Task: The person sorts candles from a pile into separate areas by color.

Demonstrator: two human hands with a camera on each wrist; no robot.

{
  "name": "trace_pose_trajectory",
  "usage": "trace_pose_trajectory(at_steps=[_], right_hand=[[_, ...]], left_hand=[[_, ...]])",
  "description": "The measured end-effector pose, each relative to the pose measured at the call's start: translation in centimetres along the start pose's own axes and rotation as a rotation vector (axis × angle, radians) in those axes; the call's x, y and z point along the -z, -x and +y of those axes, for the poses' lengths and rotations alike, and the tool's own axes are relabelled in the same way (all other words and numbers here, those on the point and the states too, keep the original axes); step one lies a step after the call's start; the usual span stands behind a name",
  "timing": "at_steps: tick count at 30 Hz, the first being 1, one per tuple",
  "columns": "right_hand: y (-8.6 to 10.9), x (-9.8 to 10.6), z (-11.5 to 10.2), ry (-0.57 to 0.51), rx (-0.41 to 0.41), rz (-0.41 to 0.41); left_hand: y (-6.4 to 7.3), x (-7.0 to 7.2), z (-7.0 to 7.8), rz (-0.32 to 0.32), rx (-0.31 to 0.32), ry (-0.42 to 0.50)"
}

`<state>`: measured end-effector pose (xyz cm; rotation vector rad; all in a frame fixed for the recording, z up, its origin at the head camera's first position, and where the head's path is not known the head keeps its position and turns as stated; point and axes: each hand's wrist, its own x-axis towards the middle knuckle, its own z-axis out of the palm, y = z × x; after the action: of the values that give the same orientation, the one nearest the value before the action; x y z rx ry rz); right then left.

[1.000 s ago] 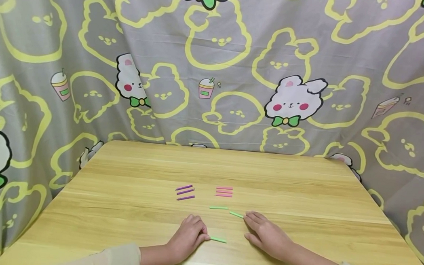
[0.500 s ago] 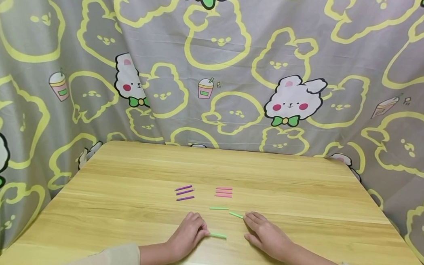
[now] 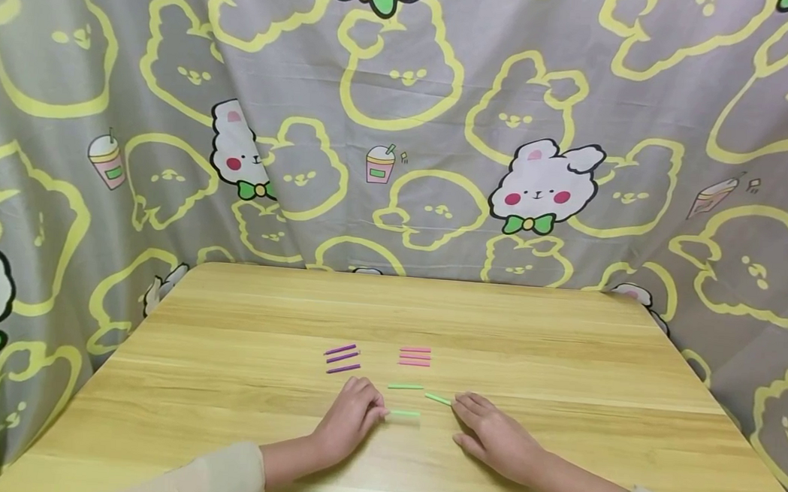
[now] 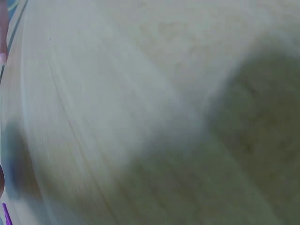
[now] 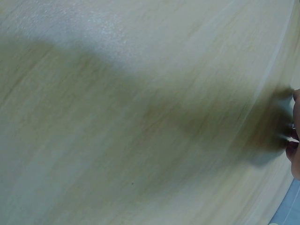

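In the head view my left hand [image 3: 349, 420] pinches the left end of a thin green stick [image 3: 405, 413] between thumb and fingertips. The stick lies level, slightly above the table, with a faint shadow below it. My right hand [image 3: 500, 437] rests on the table, fingers extended, with the fingertips touching the right end of a second green stick [image 3: 438, 398], which slants. The thumb stands apart from those fingers. A third green stick [image 3: 405, 387] lies between the hands, farther back. Both wrist views show mostly table, with only fingertips at the edge.
Three purple sticks [image 3: 343, 358] lie slanted in a group at the back left. Beside them to the right, three pink sticks [image 3: 415, 356] lie parallel. The wooden table [image 3: 531, 330] ends at a patterned curtain [image 3: 428, 128].
My left hand has moved away from me across the table, carrying its green stick closer to the third one. The right hand has stayed in place.
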<state>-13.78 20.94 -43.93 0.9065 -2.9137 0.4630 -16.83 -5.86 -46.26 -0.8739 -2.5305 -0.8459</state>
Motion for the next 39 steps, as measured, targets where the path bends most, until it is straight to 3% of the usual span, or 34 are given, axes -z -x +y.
trace_pose_trajectory(at_steps=[14, 27, 39], right_hand=[[0.0, -0.1, 0.0, 0.008, 0.006, 0.011], [0.0, 0.0, -0.1, 0.015, 0.006, 0.008], [0.0, -0.1, -0.1, 0.011, 0.0, 0.004]], left_hand=[[-1.6, -0.7, -0.7, 0.083, -0.049, -0.064], [-2.2, -1.4, -0.9, -0.016, 0.067, -0.078], [-2.4, -1.7, -1.1, -0.017, 0.08, -0.096]])
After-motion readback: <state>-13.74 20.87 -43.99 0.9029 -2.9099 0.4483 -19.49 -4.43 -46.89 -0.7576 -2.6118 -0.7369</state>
